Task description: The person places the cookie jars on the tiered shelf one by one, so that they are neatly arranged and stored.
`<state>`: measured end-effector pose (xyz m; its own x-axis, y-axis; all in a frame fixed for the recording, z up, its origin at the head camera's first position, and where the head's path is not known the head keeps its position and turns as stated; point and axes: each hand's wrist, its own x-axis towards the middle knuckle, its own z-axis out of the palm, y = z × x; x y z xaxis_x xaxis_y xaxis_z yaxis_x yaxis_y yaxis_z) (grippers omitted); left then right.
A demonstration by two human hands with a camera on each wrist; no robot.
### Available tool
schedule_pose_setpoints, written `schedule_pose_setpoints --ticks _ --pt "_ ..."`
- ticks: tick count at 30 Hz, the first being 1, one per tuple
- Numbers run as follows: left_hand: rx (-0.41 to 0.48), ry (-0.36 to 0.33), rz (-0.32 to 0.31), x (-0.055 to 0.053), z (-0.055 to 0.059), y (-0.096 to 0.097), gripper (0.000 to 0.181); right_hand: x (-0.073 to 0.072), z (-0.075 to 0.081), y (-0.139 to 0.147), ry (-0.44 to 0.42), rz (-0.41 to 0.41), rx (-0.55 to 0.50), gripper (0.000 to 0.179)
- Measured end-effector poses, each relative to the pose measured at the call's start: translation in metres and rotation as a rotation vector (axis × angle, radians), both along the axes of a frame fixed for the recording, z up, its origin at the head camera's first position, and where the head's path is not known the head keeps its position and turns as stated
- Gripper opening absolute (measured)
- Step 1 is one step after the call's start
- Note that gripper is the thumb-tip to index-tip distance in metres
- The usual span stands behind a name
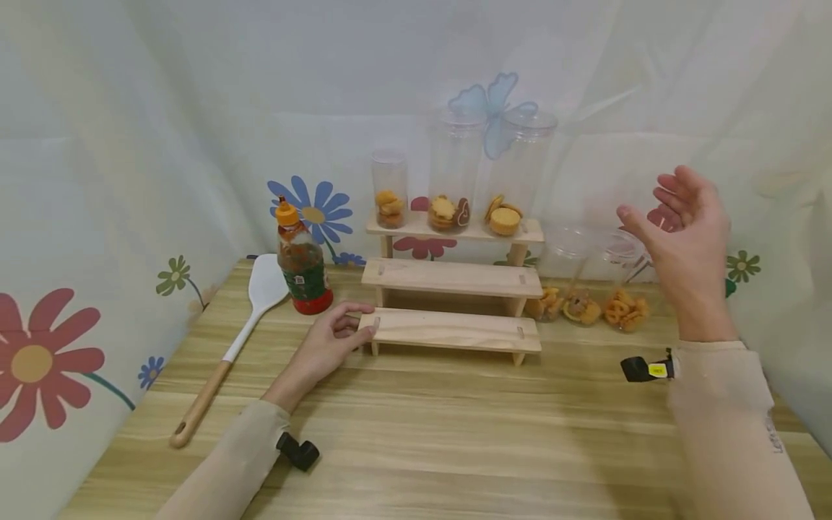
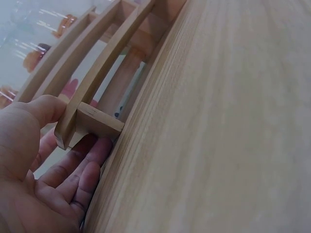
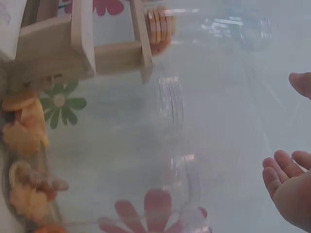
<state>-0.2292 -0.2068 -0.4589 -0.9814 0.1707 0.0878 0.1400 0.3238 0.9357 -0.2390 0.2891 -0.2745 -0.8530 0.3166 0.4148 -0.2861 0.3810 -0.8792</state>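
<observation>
A three-step wooden display shelf [image 1: 451,276] stands on the table. My left hand [image 1: 328,339] holds the left end of its lowest step, the thumb on the board and the other fingers beneath, as the left wrist view shows. Raised in the air at the right, my right hand [image 1: 695,238] holds nothing; its fingers are relaxed and apart from the thumb. Below and left of it, several clear jars of snacks [image 1: 625,310] stand on the table beside the shelf. Three more clear jars sit on the top step: a short one [image 1: 389,206] and two tall lidded ones with cookies [image 1: 505,218].
Left of the shelf stands a sauce bottle [image 1: 304,278] with a yellow cap. Next to it lies a white spatula [image 1: 266,282] with a wooden handle. A flower-printed curtain [image 1: 214,180] surrounds the wooden table [image 1: 468,448] at the back and sides.
</observation>
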Motion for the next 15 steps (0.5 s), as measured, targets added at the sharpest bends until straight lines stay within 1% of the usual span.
schedule_pose_setpoints --ticks 5,9,11,12,15 --pt "-0.003 0.003 -0.001 0.0 0.0 0.0 0.04 0.009 -0.011 0.022 -0.028 -0.096 -0.06 0.086" --pt "-0.003 0.002 0.001 0.0 0.0 0.0 0.04 0.011 -0.019 0.033 0.013 -0.117 -0.173 0.088" --pt "0.0 0.002 -0.004 0.0 0.001 0.0 0.04 0.013 -0.023 0.037 0.021 -0.124 -0.209 0.089" --pt "0.002 0.003 -0.005 0.0 0.001 0.0 0.04 0.014 -0.025 0.038 0.016 -0.132 -0.211 0.089" --pt "0.007 0.001 -0.01 0.001 0.002 -0.001 0.041 0.016 -0.033 0.042 -0.025 -0.171 -0.152 0.086"
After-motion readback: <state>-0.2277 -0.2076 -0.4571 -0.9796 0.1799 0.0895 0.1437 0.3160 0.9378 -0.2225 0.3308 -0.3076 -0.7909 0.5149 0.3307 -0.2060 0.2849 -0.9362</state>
